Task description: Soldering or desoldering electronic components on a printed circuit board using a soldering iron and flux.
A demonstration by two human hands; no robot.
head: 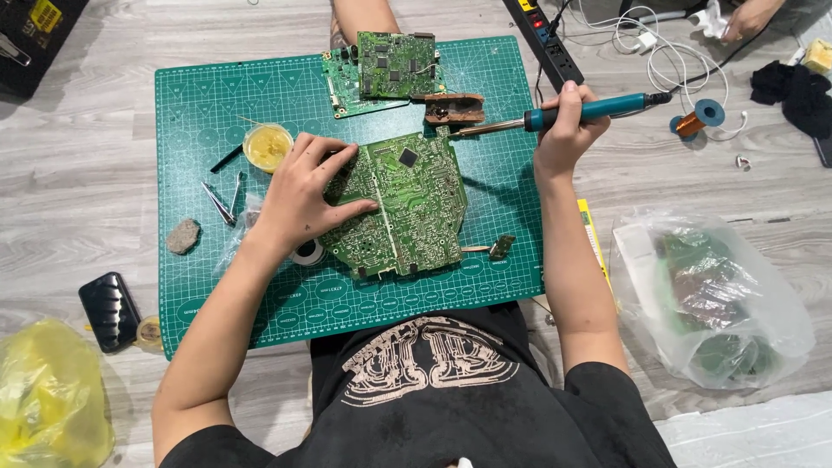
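Green cutting mat (217,95) covers the floor centre. On it, middle, a large green circuit board (407,208), flat, solder side up with one black chip showing. Stiff, light, fragile I'd say; the solder points look prickly, so take it by the edges. Left hand (303,195) lies spread open on the board's 9 o'clock edge, pressing it down, gripping nothing. Right hand (563,130) at the board's 2 o'clock, closed round a teal-handled soldering iron (589,111), tip pointing toward a brown tip-cleaner stand (455,108) at 12 o'clock, just short of it. Iron likely hot, so handle only. Smaller stacked boards (386,69) beyond at 12. Yellow flux tin (268,146) at 10, tweezers (221,201) at 9. Clear bag (719,295) of boards off the mat at 3. Copper wire spool (698,117) at 2.
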